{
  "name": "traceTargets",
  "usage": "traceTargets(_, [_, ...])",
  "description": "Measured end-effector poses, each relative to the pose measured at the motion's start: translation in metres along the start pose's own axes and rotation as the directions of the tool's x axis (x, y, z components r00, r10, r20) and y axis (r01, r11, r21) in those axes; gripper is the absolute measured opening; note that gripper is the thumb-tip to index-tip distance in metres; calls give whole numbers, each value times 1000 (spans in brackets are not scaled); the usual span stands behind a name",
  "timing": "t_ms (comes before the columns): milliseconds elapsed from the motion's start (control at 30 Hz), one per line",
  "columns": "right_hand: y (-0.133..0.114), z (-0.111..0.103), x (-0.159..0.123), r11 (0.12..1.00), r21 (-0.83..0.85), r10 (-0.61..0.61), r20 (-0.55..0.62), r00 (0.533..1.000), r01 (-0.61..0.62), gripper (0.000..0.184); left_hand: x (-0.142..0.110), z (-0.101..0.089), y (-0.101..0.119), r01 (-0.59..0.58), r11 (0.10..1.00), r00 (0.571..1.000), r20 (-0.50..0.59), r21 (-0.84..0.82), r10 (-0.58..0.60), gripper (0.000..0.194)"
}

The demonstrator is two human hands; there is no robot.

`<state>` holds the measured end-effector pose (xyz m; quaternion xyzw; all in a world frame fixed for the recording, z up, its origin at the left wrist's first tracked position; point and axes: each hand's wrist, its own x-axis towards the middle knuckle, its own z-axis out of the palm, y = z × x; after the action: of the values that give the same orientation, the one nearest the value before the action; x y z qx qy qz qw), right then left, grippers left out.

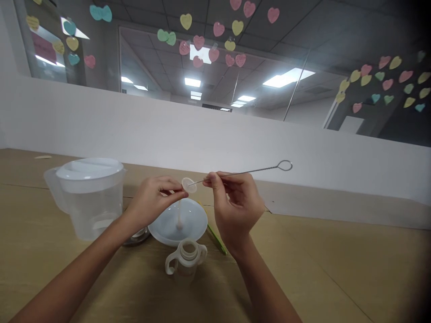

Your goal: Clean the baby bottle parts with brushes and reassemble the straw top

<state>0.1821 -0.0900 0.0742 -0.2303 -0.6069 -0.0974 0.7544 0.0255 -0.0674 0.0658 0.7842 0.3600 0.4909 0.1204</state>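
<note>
Translucent silicone disc (189, 185) pinched in the left hand (153, 202), looped twisted wire (244, 176) pinched in the right hand (235, 208).

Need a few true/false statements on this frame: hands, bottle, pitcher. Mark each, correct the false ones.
1. The right hand holds a twisted-wire brush with a loop at its end. True.
2. The left hand pinches a small translucent disc. True.
3. The two-handled bottle has a cap on. False: its threaded neck is open.
4. The plastic pitcher has no lid. False: a white lid sits on it.
</note>
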Motion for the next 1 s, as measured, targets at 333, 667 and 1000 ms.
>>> traceTargets(333, [-4, -1, 3, 991, 101, 79, 58, 995, -85, 10, 0, -1, -1, -13, 1000, 999, 29, -9, 13, 15])
traceTargets(667, [-2, -4, 7, 998, 23, 51, 48, 998, -52, 10, 0, -2, -3, -23, 999, 1000, 10, -24, 23, 14])
traceTargets(1000, [0, -4, 6, 1000, 0, 27, 41, 999, -27, 10, 0, 1, 1, -16, 1000, 999, 44, -15, 17, 13])
